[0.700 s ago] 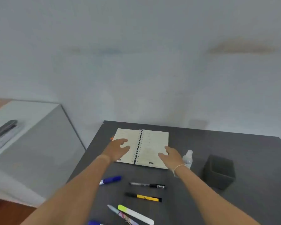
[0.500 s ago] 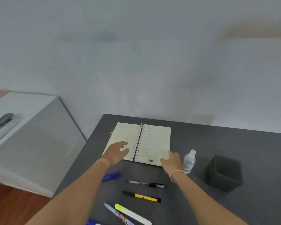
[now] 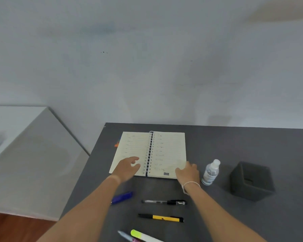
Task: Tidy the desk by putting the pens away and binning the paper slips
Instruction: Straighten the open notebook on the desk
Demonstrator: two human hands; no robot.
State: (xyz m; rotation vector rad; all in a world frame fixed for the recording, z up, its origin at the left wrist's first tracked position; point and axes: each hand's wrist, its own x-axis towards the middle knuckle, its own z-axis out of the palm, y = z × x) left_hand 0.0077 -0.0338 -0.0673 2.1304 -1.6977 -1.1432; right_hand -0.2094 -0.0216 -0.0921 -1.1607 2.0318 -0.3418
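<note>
Dark grey desk (image 3: 234, 147) against a pale wall; the desk's near edge and right side run out of frame.

Hard to read: handwriting on the open spiral notebook (image 3: 166, 149) is too faint to make out; only a small printed logo at the lower right page is legible. A small orange tab (image 3: 116, 145) pokes out from under the notebook's left edge; whether it is a paper slip cannot be told. The blue marker (image 3: 123, 197) is half covered by the left forearm. The highlighter (image 3: 143, 236) with a yellow-green tip and a pale pen (image 3: 125, 237) beside it are cut off by the bottom edge. The inside of the dark square holder (image 3: 252, 180) is in shadow; contents cannot be told.

Left hand (image 3: 127, 169): lies on the lower left page, fingers loosely curled and spread, gripping nothing.

Right hand (image 3: 188, 173): at the notebook's lower right corner, fingers bent down onto the page edge. Whether they pinch the page or only press it cannot be told. White band at the wrist.

Pens: a black-capped clear pen (image 3: 164, 202) and a yellow-and-black pen (image 3: 161, 217) lie loose on the desk between the forearms, well apart from the holder. A small clear bottle (image 3: 210, 172) stands upright just beside the right hand.
</note>
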